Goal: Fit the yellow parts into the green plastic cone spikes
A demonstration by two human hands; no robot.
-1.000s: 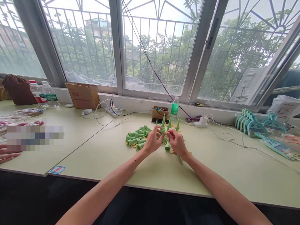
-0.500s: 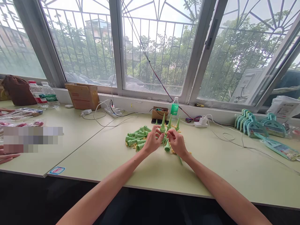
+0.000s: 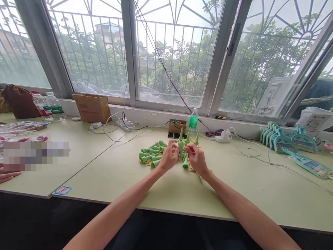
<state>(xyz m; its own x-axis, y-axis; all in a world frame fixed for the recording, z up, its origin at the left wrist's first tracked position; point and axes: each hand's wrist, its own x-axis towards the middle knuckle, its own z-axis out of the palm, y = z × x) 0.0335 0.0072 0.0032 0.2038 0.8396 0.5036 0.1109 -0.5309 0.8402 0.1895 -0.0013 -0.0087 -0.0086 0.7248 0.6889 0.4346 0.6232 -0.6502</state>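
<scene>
My left hand (image 3: pixel 169 157) is curled round a green plastic cone-shaped piece (image 3: pixel 181 147), gripped upright between thumb and fingers. Close beside it, my right hand (image 3: pixel 197 158) has its thumb and fingertips pinched together; whatever they hold is too small to make out. Behind the hands, green pointed cones (image 3: pixel 197 138) stand upright. A green tube (image 3: pixel 185 164) lies below and between the hands, its open end facing me. To the left is a heap of green tubes (image 3: pixel 151 152), with small yellow pieces (image 3: pixel 192 169) scattered around and under the green parts.
A green-labelled bottle (image 3: pixel 193 121) and a small cardboard box (image 3: pixel 178 125) stand behind the parts. White cables run to power strips (image 3: pixel 126 124). Teal dustpan-like items (image 3: pixel 283 139) are at right. A larger carton (image 3: pixel 92 107) is at back left; another person's hand (image 3: pixel 10 175) rests far left.
My hands stay almost in place; the left fingers shift slightly, and more of the green piece shows between them. At the far left, another person's upper hand has mostly left view.
</scene>
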